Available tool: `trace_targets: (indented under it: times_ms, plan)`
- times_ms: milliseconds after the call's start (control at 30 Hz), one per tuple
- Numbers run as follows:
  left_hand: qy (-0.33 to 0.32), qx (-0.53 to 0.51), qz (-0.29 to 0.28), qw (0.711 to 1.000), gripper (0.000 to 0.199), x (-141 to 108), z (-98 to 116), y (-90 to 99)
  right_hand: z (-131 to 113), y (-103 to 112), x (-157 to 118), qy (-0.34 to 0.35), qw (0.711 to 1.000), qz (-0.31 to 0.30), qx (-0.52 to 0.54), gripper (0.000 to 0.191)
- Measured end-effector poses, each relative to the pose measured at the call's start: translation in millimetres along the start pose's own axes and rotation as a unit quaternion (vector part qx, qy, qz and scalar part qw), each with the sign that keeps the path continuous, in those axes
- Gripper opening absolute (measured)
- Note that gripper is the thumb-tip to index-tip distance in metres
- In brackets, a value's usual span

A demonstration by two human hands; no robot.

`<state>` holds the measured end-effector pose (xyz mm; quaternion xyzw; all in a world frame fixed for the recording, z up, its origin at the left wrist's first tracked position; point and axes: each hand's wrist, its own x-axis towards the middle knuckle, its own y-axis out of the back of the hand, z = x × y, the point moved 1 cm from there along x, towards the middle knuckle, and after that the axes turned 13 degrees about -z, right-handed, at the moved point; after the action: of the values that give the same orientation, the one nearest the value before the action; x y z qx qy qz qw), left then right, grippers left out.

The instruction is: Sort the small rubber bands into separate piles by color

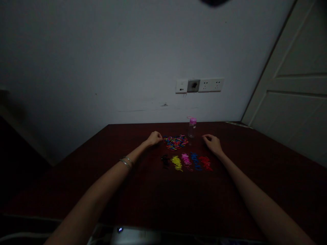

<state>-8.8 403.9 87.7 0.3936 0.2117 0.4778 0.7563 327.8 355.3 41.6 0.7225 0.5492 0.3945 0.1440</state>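
Note:
My left hand (pixel 154 138) rests at the left edge of a mixed heap of small coloured elastic bands (pixel 175 142), its fingers curled closed. Whatever it may hold is hidden. To the right of the clear bottle, my right hand (pixel 214 144) has thumb and fingers bent into a loop, tips together; anything between them is too small to make out. In front of the heap lie separate piles by colour: black bands (pixel 165 161), yellow bands (pixel 176 163), pink bands (pixel 186 160), blue bands (pixel 196 161) and red bands (pixel 205 163).
A clear bottle with a pink lid (pixel 192 128) stands upright behind the heap on the dark red table (pixel 184 200). Wall sockets (pixel 211 85) sit above the table's back edge. A pale door (pixel 293 81) is at the right. Below the front edge is a whitish object (pixel 135 236).

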Motion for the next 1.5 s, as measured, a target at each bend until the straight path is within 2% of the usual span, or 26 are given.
trace_targets:
  times_ms: [200, 567, 800, 900, 1033, 1267, 1500]
  plan:
    - [-0.013, 0.048, 0.003, 0.999, 0.014, 0, 2, 3.6, -1, 0, 0, -0.004, 1.000, -0.007, 0.004, 0.032]
    - [-0.034, 0.000, 0.020, 0.999, 0.020, 1, 3, 10.1, -2, 0, -1, -0.002, 1.000, -0.005, 0.002, 0.033]
    - [-0.043, -0.006, 0.020, 0.999, 0.017, 2, 15, 10.9, -2, 1, 0, -0.005, 1.000, -0.007, -0.006, 0.033]
    - [-0.076, -0.035, 0.001, 0.996, 0.017, 3, 26, 2.1, -2, 1, -1, 0.001, 1.000, -0.010, -0.004, 0.033]
    - [-0.135, -0.067, -0.062, 0.987, 0.019, 0, 52, -19.6, -4, 1, -2, -0.002, 1.000, -0.010, 0.001, 0.032]
    - [-0.187, -0.035, -0.130, 0.973, 0.020, -15, 102, -47.8, -5, 1, -1, -0.013, 1.000, -0.014, -0.006, 0.031]
    - [-0.180, -0.038, -0.184, 0.966, 0.020, -18, 113, -67.4, -6, 2, -2, -0.012, 1.000, -0.019, -0.011, 0.031]
